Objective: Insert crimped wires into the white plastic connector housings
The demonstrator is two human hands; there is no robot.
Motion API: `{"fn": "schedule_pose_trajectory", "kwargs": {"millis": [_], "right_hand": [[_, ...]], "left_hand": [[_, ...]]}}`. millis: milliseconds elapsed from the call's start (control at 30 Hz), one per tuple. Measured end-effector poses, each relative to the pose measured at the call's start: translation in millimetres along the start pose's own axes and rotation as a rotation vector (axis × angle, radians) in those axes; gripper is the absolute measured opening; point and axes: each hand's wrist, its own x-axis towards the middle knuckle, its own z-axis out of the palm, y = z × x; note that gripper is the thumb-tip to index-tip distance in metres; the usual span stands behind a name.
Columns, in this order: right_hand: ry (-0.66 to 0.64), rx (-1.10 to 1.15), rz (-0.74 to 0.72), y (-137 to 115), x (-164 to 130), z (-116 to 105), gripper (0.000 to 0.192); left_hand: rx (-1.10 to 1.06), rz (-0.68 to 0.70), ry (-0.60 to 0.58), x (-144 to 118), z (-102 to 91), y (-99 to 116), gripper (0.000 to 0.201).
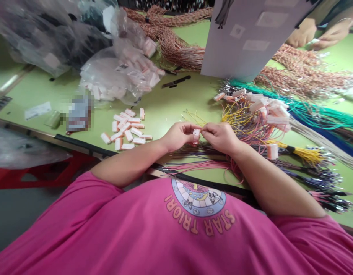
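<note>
My left hand (179, 136) holds a small white plastic connector housing (196, 133) between thumb and fingers, just above the front part of the table. My right hand (220, 136) is pinched closed right at the connector's side. Whatever sits between those fingertips is too small and covered to make out. Pink wires (199, 167) lie below both hands along the table edge. To the left is a loose group of white-and-orange connector housings (127, 128). Yellow wires (236, 114) ending in a pile of white connectors (272, 109) lie beyond my right hand.
Clear plastic bags of connectors (119, 72) stand at the back left, near a black-handled knife (176, 81). A grey panel (236, 42) rises at the back. Twisted wire bundles (179, 49) and green wires (316, 105) spread behind. Another person's hands (304, 33) are at the upper right.
</note>
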Motion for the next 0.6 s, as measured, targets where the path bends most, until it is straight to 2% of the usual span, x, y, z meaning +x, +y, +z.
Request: {"fn": "schedule_pose_trajectory", "kwargs": {"millis": [167, 333, 367, 500, 600], "right_hand": [[-0.03, 0.014, -0.003, 3, 1, -5, 0.026], [0.062, -0.052, -0.094, 1, -5, -24, 0.028], [0.022, -0.104, -0.128, 0, -7, -27, 0.026], [-0.368, -0.478, -0.175, -8, -13, -25, 0.018], [-0.442, -0.596, -0.176, -7, -12, -23, 0.019]], "left_hand": [[-0.009, 0.023, 0.015, 0, -3.6, 5, 0.036], [0.006, 0.047, 0.172, 3, -16.4, 12, 0.035], [0.019, 0.051, 0.198, 4, -18.1, 13, 0.035], [0.069, 0.049, 0.238, 4, -18.0, 16, 0.032], [0.079, 0.044, 0.237, 3, -15.7, 17, 0.03]]}}
